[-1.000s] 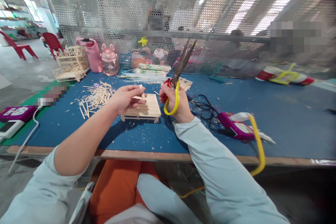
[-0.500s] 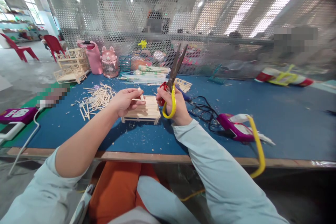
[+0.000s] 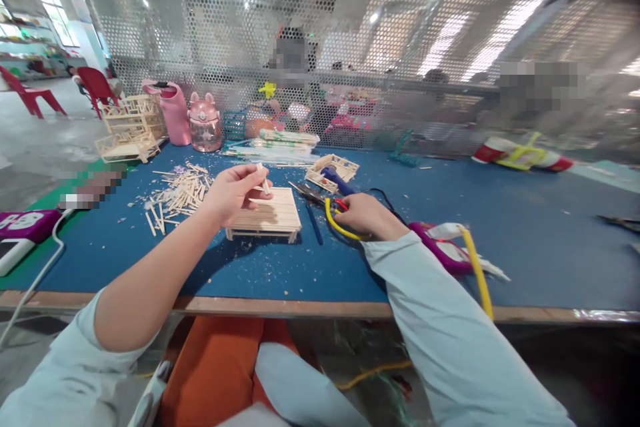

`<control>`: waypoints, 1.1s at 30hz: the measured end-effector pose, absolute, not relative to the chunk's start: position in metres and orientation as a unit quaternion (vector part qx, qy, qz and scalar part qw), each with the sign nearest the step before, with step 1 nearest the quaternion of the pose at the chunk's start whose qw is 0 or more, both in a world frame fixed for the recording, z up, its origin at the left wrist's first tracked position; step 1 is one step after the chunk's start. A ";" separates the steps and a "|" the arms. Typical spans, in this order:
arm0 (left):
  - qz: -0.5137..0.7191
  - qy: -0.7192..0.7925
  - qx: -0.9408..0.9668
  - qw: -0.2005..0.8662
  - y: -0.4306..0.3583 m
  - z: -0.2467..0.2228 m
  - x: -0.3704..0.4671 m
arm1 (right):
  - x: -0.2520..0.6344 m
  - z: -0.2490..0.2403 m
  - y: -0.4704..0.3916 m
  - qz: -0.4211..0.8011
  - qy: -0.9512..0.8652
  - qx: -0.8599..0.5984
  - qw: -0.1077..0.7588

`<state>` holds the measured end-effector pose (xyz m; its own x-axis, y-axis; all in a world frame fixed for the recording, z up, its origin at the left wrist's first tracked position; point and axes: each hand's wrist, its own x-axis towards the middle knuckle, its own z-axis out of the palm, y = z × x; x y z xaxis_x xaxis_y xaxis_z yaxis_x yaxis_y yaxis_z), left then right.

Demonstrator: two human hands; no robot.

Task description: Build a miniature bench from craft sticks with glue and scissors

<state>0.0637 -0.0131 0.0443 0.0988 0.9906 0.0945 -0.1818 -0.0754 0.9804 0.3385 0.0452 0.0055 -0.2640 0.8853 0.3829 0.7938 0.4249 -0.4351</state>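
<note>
My left hand point(image 3: 233, 193) is closed, pinching short wooden sticks point(image 3: 263, 180) between thumb and fingertips. Under and just beyond it stands a small slatted wooden platform point(image 3: 280, 213) on short legs. To the right of the platform, my right hand point(image 3: 370, 217) is closed on the handles of a pair of scissors point(image 3: 315, 195) with one red and one yellow loop. The blades point left, low over the table. Close beside the scissors are a blue glue gun point(image 3: 339, 180) and a thin dark blue rod point(image 3: 315, 225).
Loose sticks point(image 3: 183, 193) lie in a pile to the left. Farther back stand a wooden model point(image 3: 131, 127), a pink bottle point(image 3: 175, 113) and a clear pink jar point(image 3: 205, 127). A purple power strip point(image 3: 440, 250) sits right. Perforated metal mesh point(image 3: 200, 33) bounds the back.
My right hand has brought the scissors down from upright to low over the table, moving right and away from my left hand. My left hand keeps its grip on the sticks.
</note>
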 end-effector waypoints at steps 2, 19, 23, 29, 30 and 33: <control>0.540 0.408 0.518 0.523 -0.010 0.047 0.061 | 0.343 -0.002 0.043 0.070 -0.799 -0.513 0.307; 0.450 0.442 0.650 0.424 0.026 0.050 0.030 | 0.205 0.060 0.056 0.362 -0.819 -0.299 0.332; 0.437 0.472 0.614 0.457 0.028 0.053 0.039 | 0.203 0.050 0.066 0.452 -0.785 -0.259 0.336; 0.435 0.469 0.633 0.436 0.044 0.053 0.052 | 0.209 0.049 0.069 0.462 -0.752 -0.296 0.365; 0.433 0.462 0.645 0.428 0.045 0.054 0.052 | 0.213 0.050 0.068 0.467 -0.745 -0.294 0.373; 0.434 0.457 0.675 0.383 0.039 0.058 0.045 | 0.233 0.052 0.057 0.432 -0.733 -0.321 0.417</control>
